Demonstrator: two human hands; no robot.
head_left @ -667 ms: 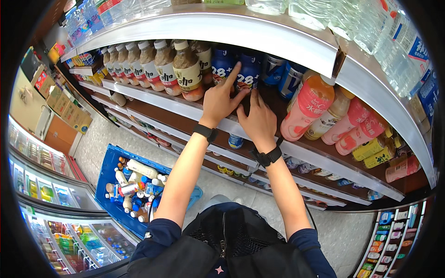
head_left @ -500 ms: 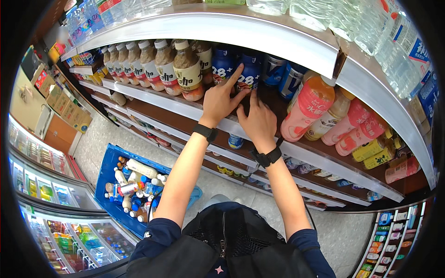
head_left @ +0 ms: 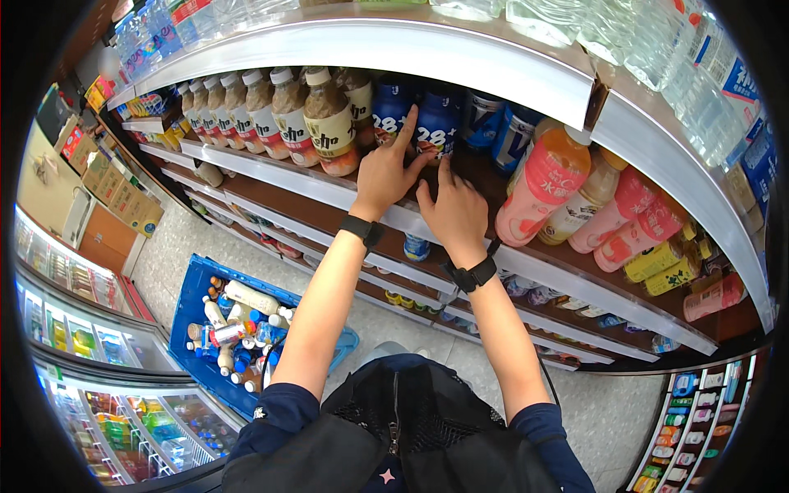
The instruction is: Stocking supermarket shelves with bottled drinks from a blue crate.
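Two dark blue bottles with white print stand side by side on the shelf. My left hand [head_left: 385, 179] has its index finger stretched up against the left side of the right-hand blue bottle [head_left: 436, 125], beside the left-hand blue bottle [head_left: 393, 115]. Its thumb reaches toward that bottle's lower front. My right hand [head_left: 454, 212] is just below, its index fingertip at the bottle's base and its thumb apart. Neither hand is wrapped round anything. To the left is a row of brown coffee-drink bottles [head_left: 331, 127] with white caps; blue cans [head_left: 515, 141] stand on the right.
Pink-labelled bottles [head_left: 542, 185] fill the shelf on the right. Overhead, a shelf with a white front edge [head_left: 370, 45] carries clear bottles. A blue crate [head_left: 191, 316] of mixed bottles sits on the floor at left, near glass-fronted coolers [head_left: 99, 329].
My left index finger has shifted slightly left along the right-hand blue bottle, showing more of its front. My right hand stays at its base. The view has shifted a little.
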